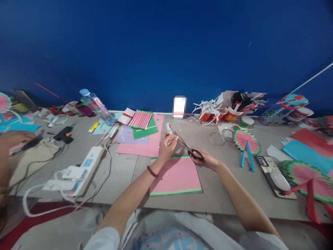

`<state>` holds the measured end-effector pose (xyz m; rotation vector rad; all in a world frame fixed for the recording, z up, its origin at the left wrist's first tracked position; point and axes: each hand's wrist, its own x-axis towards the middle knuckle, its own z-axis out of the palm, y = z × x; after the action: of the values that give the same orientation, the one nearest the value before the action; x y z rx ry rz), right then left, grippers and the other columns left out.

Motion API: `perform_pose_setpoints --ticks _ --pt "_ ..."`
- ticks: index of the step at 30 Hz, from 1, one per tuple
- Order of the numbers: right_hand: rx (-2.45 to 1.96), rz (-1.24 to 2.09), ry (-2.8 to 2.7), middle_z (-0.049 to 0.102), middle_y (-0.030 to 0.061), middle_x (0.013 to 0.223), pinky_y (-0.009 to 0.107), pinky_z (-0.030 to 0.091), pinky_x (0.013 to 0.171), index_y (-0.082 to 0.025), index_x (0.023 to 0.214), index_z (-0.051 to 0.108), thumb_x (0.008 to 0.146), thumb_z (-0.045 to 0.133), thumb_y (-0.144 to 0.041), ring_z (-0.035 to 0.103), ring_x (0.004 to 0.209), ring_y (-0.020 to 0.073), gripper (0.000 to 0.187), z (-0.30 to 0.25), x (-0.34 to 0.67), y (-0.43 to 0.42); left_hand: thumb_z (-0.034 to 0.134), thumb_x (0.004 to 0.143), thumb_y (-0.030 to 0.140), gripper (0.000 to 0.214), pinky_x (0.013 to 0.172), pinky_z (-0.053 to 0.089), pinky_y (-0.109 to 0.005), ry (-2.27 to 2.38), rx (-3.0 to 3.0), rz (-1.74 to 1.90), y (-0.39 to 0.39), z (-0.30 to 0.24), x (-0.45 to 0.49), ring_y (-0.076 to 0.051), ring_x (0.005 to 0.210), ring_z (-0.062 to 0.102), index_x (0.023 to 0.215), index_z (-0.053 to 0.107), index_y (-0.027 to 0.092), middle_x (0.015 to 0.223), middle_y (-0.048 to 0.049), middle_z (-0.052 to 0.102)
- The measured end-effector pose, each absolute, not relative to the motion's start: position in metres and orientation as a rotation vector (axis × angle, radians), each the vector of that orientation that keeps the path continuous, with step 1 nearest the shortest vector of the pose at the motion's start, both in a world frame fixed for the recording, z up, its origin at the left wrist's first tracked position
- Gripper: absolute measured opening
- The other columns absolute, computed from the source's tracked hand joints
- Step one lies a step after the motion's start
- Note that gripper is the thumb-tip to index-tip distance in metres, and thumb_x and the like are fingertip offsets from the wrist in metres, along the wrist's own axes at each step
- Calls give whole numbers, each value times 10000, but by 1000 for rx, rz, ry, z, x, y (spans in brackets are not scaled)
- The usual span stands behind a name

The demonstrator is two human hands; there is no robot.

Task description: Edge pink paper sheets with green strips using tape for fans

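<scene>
My left hand [168, 144] is closed in a pinch, with a small roll of white tape [169, 128] at its fingertips. The roll has a reddish inner ring. My right hand [206, 159] grips black-handled scissors [185, 141] whose blades point up and left at the left fingertips. Whether the blades are parted is too small to tell. Beneath both hands lies a pink paper sheet [175, 177] with green strips along its near and far edges. Pink pleated paper with green edges [141, 119] rests on green sheets [145, 133] farther back.
A white power strip [88, 166] with plugs and cables lies left, near a water bottle [97, 106]. Paper fans [246, 142] and a phone [262, 163] under a white mouse [279, 181] lie right. Cups with paper strips [210, 111] stand behind. Another person's hand [19, 137] is far left.
</scene>
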<state>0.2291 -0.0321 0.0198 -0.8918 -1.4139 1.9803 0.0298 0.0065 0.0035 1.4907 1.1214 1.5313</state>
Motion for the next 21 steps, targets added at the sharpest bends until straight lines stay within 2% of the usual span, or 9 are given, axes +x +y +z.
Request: perform_pose_setpoints --ticks 8,13,17,21 --pt "-919 1909 -1418 422 -61 541 207 158 392 -161 848 499 805 546 -594 248 419 48 438 13 236 -29 537 857 342 171 694 516 -251 1169 1352 1683 14 3 25 -143 850 521 773 544 193 895 -39 455" --pt "-953 1855 -1412 436 -46 548 219 141 399 -166 859 511 819 533 -590 257 422 54 426 15 237 -27 464 897 393 276 738 511 -274 1211 1372 1647 16 1 25 -144 832 488 709 487 193 868 -36 429" --pt "-983 1838 -1405 439 -40 555 220 149 404 -167 851 510 814 540 -591 270 430 58 426 19 237 -28 467 889 452 321 715 493 -271 1249 1394 1608 17 2 24 -150 821 491 709 515 191 861 -39 430" --pt "-1002 1838 -1395 449 -38 571 214 157 405 -170 868 507 820 533 -584 278 435 54 418 22 237 -28 476 895 406 278 701 473 -262 1224 1491 1577 15 4 23 -151 829 515 737 566 196 871 -45 448"
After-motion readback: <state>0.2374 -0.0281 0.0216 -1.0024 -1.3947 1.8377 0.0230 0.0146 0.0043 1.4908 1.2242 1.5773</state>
